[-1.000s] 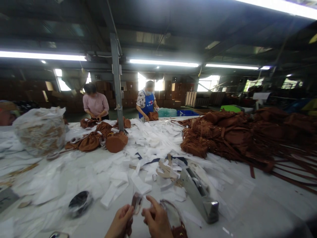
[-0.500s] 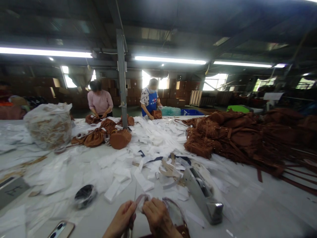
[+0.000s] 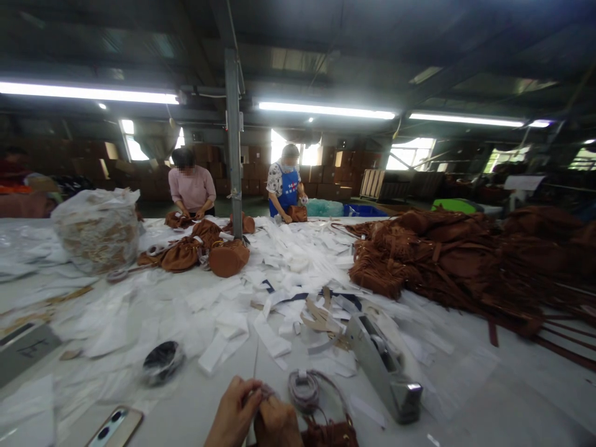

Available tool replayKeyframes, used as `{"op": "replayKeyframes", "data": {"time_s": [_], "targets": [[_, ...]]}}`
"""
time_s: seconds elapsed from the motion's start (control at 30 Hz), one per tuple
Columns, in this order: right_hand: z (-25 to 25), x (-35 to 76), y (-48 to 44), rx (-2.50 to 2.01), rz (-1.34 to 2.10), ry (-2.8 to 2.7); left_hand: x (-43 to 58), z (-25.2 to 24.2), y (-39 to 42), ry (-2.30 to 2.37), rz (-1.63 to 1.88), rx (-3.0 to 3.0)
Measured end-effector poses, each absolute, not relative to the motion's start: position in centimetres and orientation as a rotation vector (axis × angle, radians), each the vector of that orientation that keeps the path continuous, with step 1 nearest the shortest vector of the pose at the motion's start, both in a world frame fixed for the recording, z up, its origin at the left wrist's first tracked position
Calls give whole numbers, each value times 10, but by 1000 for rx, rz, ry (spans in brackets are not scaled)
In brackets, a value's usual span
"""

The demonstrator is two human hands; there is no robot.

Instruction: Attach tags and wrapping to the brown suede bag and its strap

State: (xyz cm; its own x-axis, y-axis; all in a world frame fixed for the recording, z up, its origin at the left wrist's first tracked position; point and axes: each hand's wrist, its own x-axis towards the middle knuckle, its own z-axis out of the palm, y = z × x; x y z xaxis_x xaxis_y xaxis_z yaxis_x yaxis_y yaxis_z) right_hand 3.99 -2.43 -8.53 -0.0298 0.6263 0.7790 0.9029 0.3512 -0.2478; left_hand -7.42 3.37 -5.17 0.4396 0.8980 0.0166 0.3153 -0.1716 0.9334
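Note:
My left hand (image 3: pixel 235 410) is closed at the bottom middle, its fingertips pinched together. Right against it, my right hand (image 3: pixel 278 423) is bent over with its fingers curled. Between them shows a bit of greyish wrapped strap (image 3: pixel 267 390), mostly covered by the fingers. Just right of my hands lies a coiled strap (image 3: pixel 303 397) in pale wrapping, with a white band at its top. A length of strap runs from that coil to a brown leather bag (image 3: pixel 333 433), cut off by the bottom edge.
A grey tape dispenser (image 3: pixel 384 366) stands to the right. On the left lie a black roll (image 3: pixel 162 361) and a phone (image 3: pixel 116 427). White paper scraps (image 3: pixel 288 248) cover the middle. Brown fringed bags (image 3: pixel 447 261) are heaped at right. Two people work across the table (image 3: pixel 470 379).
The coiled strap now lies on the table beside the bag, outside my hands. My hands have come together, the right one moving left and down. The view has shifted slightly.

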Motion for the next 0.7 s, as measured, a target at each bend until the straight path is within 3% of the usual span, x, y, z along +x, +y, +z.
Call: {"op": "replayKeyframes", "data": {"time_s": [0.3,0.7], "targets": [[-62,41,-30,-1463,842,-916,-76,-57,15,970,702,1663],[-56,37,-31,-1156,1162,-451,-70,-72,-7,985,814,1615]]}}
